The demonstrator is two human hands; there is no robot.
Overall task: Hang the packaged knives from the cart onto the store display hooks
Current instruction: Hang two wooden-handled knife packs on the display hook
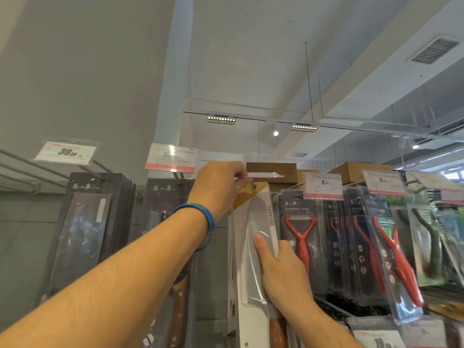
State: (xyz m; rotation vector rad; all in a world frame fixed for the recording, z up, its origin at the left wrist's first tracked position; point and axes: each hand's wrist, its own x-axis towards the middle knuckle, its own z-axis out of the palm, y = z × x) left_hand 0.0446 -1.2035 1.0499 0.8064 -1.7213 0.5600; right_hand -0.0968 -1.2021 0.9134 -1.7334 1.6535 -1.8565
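Though mostly white, the knife pack (244, 272) is yellow-topped.

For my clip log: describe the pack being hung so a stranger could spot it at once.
On the hook display, look between the black cardboard knife packs and the red plastic peelers. The white knife pack with a yellow top, held there by the right hand under the price tag the left hand pinches, stands out as pale: its neighbours are dark-backed.
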